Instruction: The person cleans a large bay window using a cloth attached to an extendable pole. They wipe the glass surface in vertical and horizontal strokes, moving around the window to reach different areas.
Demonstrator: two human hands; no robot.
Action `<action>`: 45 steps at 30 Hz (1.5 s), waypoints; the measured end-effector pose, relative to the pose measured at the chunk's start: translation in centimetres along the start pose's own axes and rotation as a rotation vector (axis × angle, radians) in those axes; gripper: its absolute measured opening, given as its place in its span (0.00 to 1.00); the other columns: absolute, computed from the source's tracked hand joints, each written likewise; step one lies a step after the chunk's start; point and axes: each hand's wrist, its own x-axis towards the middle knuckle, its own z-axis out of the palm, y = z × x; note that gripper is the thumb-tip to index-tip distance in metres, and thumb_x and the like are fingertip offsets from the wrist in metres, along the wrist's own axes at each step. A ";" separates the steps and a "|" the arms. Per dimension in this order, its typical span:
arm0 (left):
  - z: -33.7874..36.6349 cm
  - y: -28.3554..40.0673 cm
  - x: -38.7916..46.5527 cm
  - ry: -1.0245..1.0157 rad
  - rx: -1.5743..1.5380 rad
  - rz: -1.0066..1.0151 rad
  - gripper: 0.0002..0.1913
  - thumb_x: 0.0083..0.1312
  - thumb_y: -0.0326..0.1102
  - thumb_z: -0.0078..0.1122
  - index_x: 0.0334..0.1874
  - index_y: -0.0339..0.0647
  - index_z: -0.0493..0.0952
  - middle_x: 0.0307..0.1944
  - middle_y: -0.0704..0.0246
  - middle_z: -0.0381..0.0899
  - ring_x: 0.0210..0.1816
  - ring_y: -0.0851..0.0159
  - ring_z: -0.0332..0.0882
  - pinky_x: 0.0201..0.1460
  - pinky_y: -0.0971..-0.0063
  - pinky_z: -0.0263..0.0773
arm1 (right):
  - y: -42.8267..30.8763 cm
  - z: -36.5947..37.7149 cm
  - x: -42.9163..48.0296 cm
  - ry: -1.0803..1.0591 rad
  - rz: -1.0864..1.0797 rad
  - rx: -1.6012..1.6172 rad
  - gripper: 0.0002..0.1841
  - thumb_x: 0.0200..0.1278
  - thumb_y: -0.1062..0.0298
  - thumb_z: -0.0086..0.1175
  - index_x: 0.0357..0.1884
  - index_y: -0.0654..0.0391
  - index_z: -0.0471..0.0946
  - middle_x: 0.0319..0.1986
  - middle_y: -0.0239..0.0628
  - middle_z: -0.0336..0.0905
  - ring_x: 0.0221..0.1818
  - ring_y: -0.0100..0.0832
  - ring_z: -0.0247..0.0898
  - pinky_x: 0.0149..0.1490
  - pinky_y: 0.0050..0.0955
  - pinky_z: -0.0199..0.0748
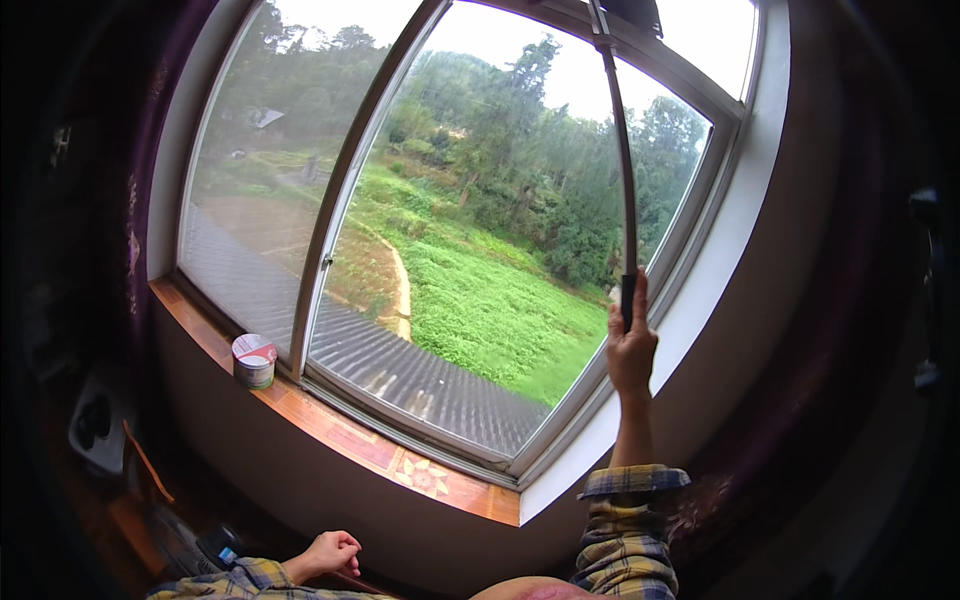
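Observation:
My right hand [631, 349] is raised in front of the right side of the window, closed on the dark grip of a long pole [621, 157]. The pole runs up past the window's upper frame bar to a dark head [636, 13], partly cut off by the picture's top edge. What kind of head it is I cannot tell. Low at the bottom, my left hand [336, 553] is curled with nothing in it, below the sill. Behind the pole is the sliding window's glass pane [480, 225], with greenery and a corrugated roof outside.
A round tin [254, 361] stands on the patterned wooden windowsill [352, 431], left of the middle frame post [337, 202]. A purple curtain [139, 225] hangs at the left. In the dark lower left are a pale tray-like object [101, 427] and a dark round-topped item [220, 541].

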 end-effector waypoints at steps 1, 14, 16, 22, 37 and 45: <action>0.2 -0.4 -0.1 -0.002 -0.002 0.009 0.08 0.68 0.28 0.48 0.44 0.29 0.72 0.26 0.63 0.79 0.27 0.61 0.83 0.31 0.70 0.82 | -0.8 0.9 -0.8 0.008 -0.055 0.057 0.36 0.68 0.71 0.50 0.74 0.37 0.50 0.37 0.46 0.83 0.21 0.30 0.76 0.27 0.32 0.71; -2.1 -3.5 -3.4 0.174 -0.080 0.053 0.08 0.68 0.27 0.47 0.43 0.27 0.72 0.24 0.62 0.79 0.26 0.61 0.83 0.30 0.68 0.82 | -14.0 10.1 -3.2 -0.308 0.165 0.942 0.32 0.68 0.71 0.52 0.72 0.42 0.57 0.19 0.22 0.66 0.16 0.12 0.54 0.19 0.17 0.53; -2.8 -3.8 -4.1 0.210 -0.117 0.048 0.08 0.68 0.27 0.47 0.43 0.28 0.72 0.24 0.62 0.79 0.26 0.61 0.83 0.29 0.70 0.82 | -15.6 10.4 -4.4 -0.371 0.276 1.162 0.32 0.68 0.73 0.50 0.72 0.44 0.55 0.15 0.20 0.62 0.11 0.12 0.52 0.14 0.18 0.49; -5.2 3.2 -7.0 0.389 -0.118 0.350 0.05 0.71 0.29 0.46 0.42 0.34 0.70 0.22 0.65 0.78 0.22 0.66 0.81 0.26 0.74 0.78 | -19.3 10.2 -12.0 -0.489 0.399 1.337 0.34 0.63 0.80 0.51 0.72 0.53 0.56 0.28 0.21 0.69 0.22 0.11 0.58 0.26 0.12 0.57; -2.4 11.4 -16.5 0.702 -0.511 1.044 0.05 0.70 0.30 0.47 0.44 0.38 0.66 0.18 0.73 0.62 0.17 0.74 0.63 0.21 0.80 0.65 | -24.8 6.9 -38.9 -0.863 0.139 1.205 0.17 0.50 0.71 0.68 0.42 0.62 0.76 0.22 0.41 0.78 0.21 0.34 0.78 0.27 0.27 0.73; -7.2 -5.3 -16.1 0.524 -0.654 0.855 0.06 0.72 0.30 0.47 0.35 0.37 0.70 0.13 0.75 0.63 0.13 0.77 0.60 0.19 0.79 0.64 | -28.8 9.9 -54.8 -0.956 0.168 1.096 0.16 0.47 0.70 0.70 0.35 0.59 0.74 0.18 0.37 0.74 0.17 0.32 0.72 0.25 0.26 0.70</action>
